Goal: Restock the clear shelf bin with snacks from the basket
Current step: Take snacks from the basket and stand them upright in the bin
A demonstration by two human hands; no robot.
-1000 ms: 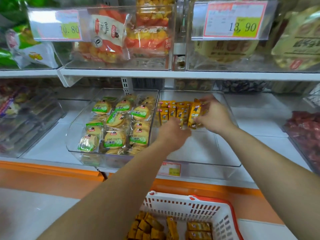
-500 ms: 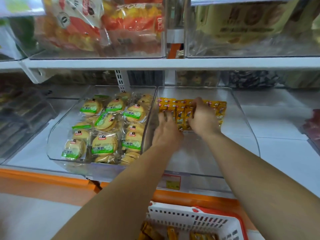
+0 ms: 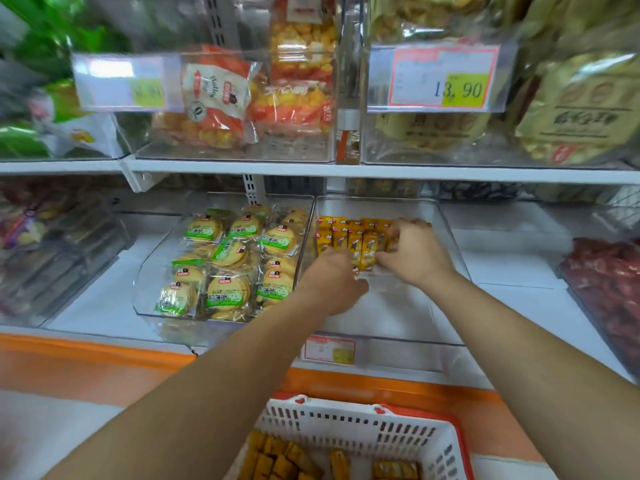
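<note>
In the clear bin [image 3: 398, 306], right hand [image 3: 415, 256] pinches snacks [image 3: 346, 237] (left hand [image 3: 330, 284] grip unclear).

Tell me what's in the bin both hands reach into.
Yellow snack packets in rows at the back of the clear bin. Left hand and right hand cover several, hiding the count.
</note>
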